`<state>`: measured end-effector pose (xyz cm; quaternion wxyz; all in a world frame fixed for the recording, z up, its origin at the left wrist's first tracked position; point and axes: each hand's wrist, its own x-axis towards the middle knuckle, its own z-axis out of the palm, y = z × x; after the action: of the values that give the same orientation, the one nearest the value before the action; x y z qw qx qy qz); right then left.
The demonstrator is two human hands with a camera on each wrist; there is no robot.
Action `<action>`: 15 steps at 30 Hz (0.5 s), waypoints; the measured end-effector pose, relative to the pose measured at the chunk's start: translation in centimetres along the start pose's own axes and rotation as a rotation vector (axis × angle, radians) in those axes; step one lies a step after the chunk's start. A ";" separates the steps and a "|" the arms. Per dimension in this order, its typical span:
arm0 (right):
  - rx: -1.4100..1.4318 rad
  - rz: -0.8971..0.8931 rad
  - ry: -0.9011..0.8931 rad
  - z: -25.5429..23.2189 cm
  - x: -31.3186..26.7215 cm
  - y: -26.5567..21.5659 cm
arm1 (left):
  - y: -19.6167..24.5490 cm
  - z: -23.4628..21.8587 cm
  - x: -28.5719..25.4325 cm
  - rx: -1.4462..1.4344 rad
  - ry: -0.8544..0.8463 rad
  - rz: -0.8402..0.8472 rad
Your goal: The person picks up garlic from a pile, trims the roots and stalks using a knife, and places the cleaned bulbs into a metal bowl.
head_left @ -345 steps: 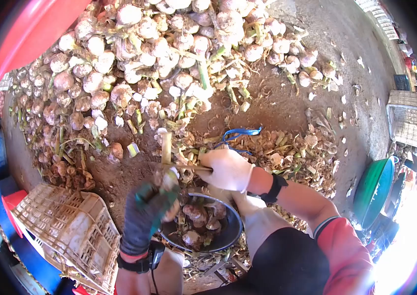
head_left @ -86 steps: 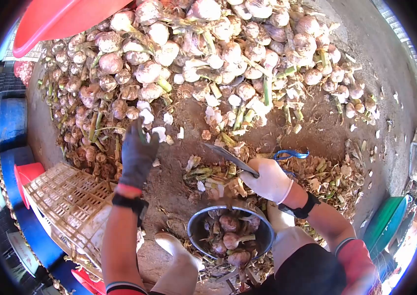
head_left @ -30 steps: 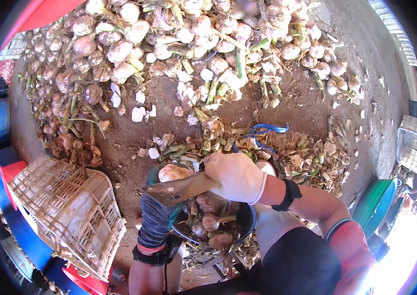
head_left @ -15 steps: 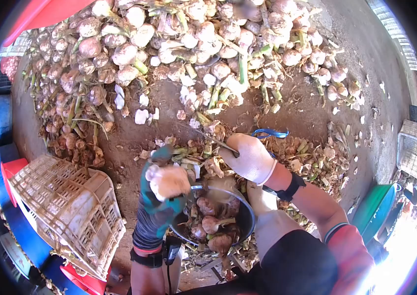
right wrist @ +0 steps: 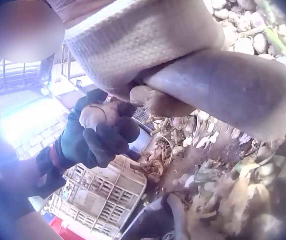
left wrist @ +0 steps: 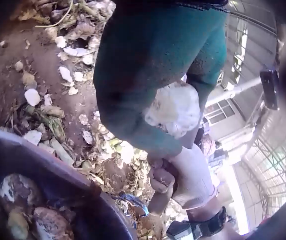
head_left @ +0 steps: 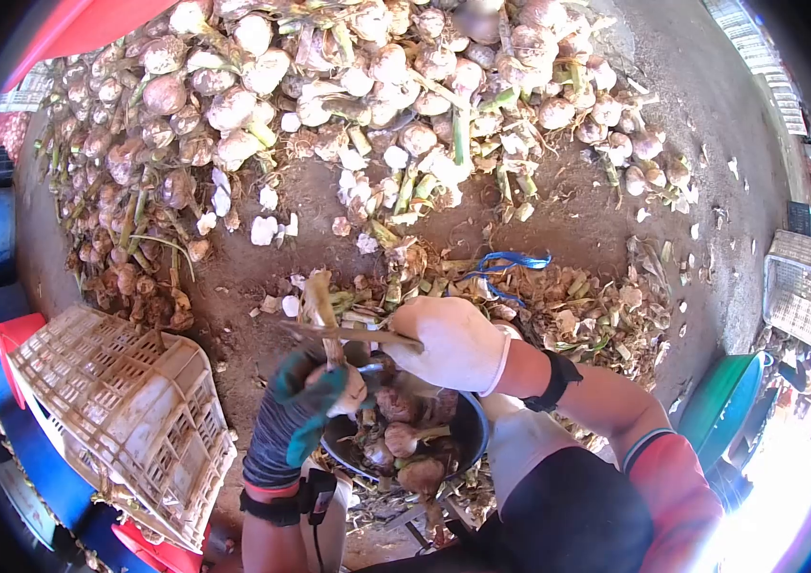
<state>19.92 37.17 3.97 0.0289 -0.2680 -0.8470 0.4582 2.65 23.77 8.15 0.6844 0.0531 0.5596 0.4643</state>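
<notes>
Garlic is what both hands work on; the left hand [head_left: 315,406], in a dark teal glove, is curled round a garlic bulb [head_left: 346,390] just above the rim of the metal bowl [head_left: 468,441], with the bulb's stalk [head_left: 320,304] standing up out of the fist; the right hand [head_left: 453,344], in a white glove, grips the handle of a knife [head_left: 348,333] whose blade lies crosswise against the stalk, just above the bulb; the left wrist view shows the papery white bulb [left wrist: 175,110] bulging between the gloved fingers. By the look of it the bulb is light and firm but brittle-skinned, its dry wrappers likely to flake and slip, so a full-palm hold low on the head seems safest, fingers kept below the blade; the stalk looks fibrous and stiff enough to steady. Trimmed bulbs lie in the bowl; the uncut garlic heap [head_left: 348,86] lies well apart on the dirt beyond, and a plastic crate [head_left: 119,411] stands to the left.
</notes>
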 end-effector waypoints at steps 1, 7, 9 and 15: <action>-0.001 -0.005 -0.002 -0.1 0.0 -0.3 | 0.2 0.2 -0.2 -0.004 -0.001 0.003; -0.044 -0.084 -0.024 -1.2 0.0 -1.0 | 1.1 0.0 -1.2 0.453 0.261 0.073; -0.068 0.053 -0.133 0.5 -0.9 1.8 | 0.7 0.0 -2.1 0.757 0.294 0.359; 0.051 0.363 -0.125 -0.4 -0.2 3.1 | 2.4 -1.1 -3.3 0.921 -0.578 0.106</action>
<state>21.53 38.71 1.79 -0.1000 -0.3867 -0.7731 0.4927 0.55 22.33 11.57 0.6919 0.5009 0.4909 0.1716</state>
